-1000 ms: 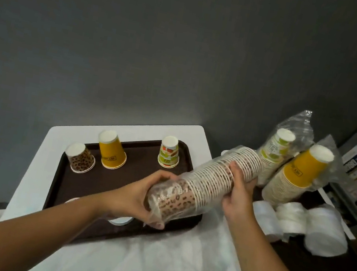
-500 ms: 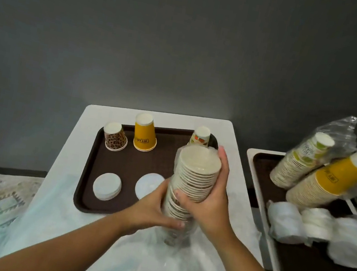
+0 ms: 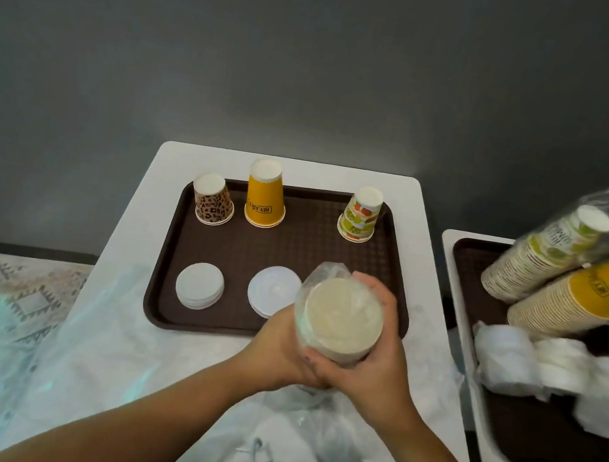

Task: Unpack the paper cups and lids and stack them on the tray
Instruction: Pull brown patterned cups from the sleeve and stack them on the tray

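Far on the dark brown plastic tray [image 3: 393,271], three upturned paper cups stand in a row: a leopard-print cup [image 3: 213,199] at the left, a tall yellow cup [image 3: 265,194] just beside it, and a green-and-orange patterned cup [image 3: 360,214] well apart to the right. Nearer on that tray lie a small stack of white round lids [image 3: 199,285] and a single white lid [image 3: 269,296], its right edge hidden behind the hands. Off to the right, a second brown tray [image 3: 502,441] carries a bagged stack of green-print cups [image 3: 542,256], a bagged stack of yellow cups [image 3: 584,296] leaning beside it, and wrapped white lid rolls [image 3: 563,370] in front. A crumpled clear plastic sheet [image 3: 110,351] covers the near white table [image 3: 420,210]. Both hands are wrapped around the tall stack of nested paper cups in clear plastic wrap [image 3: 340,318], held upright over the tray's near right corner with its pale open mouth facing the camera. The left hand [image 3: 280,348] curls round the stack's left side; the right hand [image 3: 379,362] grips the right, fingers bent over the far rim.
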